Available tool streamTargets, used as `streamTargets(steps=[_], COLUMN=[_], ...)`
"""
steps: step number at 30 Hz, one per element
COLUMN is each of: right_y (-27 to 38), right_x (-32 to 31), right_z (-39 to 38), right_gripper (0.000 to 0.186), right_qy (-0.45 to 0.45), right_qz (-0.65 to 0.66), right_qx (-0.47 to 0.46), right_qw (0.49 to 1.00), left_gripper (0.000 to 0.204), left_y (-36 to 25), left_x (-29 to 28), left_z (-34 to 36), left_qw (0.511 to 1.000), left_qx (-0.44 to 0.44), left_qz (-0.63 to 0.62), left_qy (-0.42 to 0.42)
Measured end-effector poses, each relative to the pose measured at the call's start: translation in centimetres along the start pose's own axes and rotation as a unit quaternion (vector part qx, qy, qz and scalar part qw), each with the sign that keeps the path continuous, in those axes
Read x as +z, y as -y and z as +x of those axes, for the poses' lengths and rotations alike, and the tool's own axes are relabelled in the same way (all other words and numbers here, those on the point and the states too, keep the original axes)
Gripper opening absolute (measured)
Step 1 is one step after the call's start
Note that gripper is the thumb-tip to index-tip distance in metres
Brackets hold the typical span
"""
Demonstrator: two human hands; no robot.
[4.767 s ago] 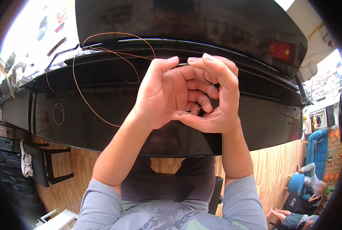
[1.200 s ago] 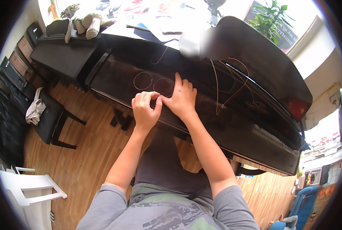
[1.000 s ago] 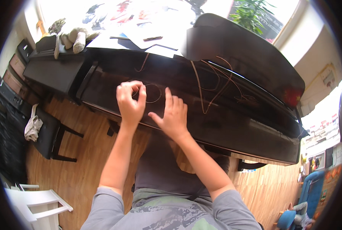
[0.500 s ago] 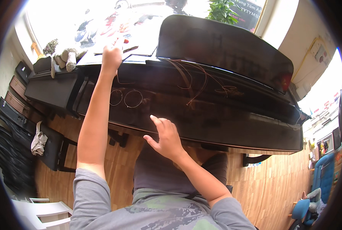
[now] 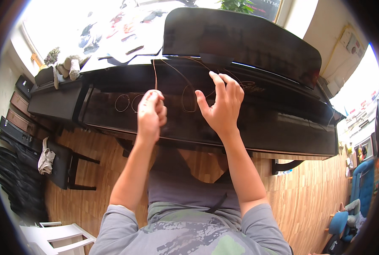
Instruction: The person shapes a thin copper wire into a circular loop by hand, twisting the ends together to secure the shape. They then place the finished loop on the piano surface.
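My left hand (image 5: pixel 152 114) is closed in a fist above the black piano's closed lid, pinching the lower end of a thin copper-coloured wire (image 5: pixel 156 75) that hangs from the piano's upper ledge. To the right, my right hand (image 5: pixel 224 102) is held up with its fingers apart and nothing visible in it. Between my hands, a thin dark wire (image 5: pixel 183 77) curves down into a loop. Left of my left hand, a coiled wire ring (image 5: pixel 122 103) lies on the lid, with a second ring partly hidden behind that hand.
The piano's raised black panel (image 5: pixel 240 44) stands behind the wires. A dark pen-like object (image 5: pixel 134 49) lies on white sheets at the back left, near grey stuffed shapes (image 5: pixel 72 67). A black bench (image 5: pixel 57 163) with a pale cloth (image 5: pixel 46 158) is at the left. A person sits by a blue chair (image 5: pixel 339 222) at the far right.
My left hand has come down from the sheets at the back left toward the middle, with the copper-coloured wire in its fingers. My right hand has moved forward and right, toward the raised panel.
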State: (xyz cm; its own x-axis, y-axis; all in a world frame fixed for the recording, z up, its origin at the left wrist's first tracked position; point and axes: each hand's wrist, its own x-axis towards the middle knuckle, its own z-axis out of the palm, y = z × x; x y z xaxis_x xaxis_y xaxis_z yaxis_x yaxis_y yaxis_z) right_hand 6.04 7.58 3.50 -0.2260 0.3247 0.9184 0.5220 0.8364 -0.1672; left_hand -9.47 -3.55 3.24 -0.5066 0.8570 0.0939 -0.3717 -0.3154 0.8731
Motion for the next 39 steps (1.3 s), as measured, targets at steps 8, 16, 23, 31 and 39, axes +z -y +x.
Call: streamTargets(steps=[8,16,23,31,39], right_y=[2.9,5.6,10.9,12.8,10.1], right_x=[2.6,0.6,2.1,11.5,5.2], right_z=[-1.5,-4.2,-13.4,-16.0,-12.4], right_gripper=[0.029,0.009,0.033,0.048,0.016], right_qy=[0.07,0.1,0.282,0.211,0.195], right_qz=[0.076,0.282,0.157,0.101,0.33], right_qx=[0.071,0.191,-0.041,-0.158,-0.074], right_qw=[0.992,0.935,0.946,0.959,0.921], left_gripper=[0.019,0.018,0.019,0.018,0.019], left_y=[4.5,6.9,4.7,4.3,2.8], left_x=[2.9,0.3,-0.2,-0.8,-2.0], left_z=[-2.5,-1.3,1.2,2.0,-0.8], left_qw=[0.998,0.997,0.994,0.991,0.986], left_qx=[-0.04,0.069,0.083,0.052,0.117], left_qz=[-0.053,0.034,0.051,0.061,0.121], left_qy=[0.022,0.014,0.047,0.108,-0.015])
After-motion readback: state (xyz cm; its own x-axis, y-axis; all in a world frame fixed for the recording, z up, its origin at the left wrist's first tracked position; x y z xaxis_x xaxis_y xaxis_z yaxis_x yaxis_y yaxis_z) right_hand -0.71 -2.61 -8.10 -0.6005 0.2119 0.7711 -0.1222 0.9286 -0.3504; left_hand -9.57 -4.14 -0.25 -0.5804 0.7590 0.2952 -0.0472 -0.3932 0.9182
